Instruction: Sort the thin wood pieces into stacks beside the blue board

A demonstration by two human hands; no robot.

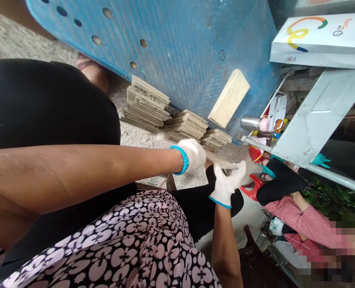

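Head view: a thin tan slat (222,162) is pinched between both gloved hands, left hand (192,155) closed on the near end, right hand (228,182) gripping underneath, so it is kept level above the lap. Matching slats (149,105) are stacked against the blue panel (180,44), within reach.

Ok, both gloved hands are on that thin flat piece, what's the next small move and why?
Probably lay the flat piece onto the nearest stack on the ground. The left hand and right hand hold it by its two ends just above those stacked pieces, which already lie sorted in neat piles against the blue panel.
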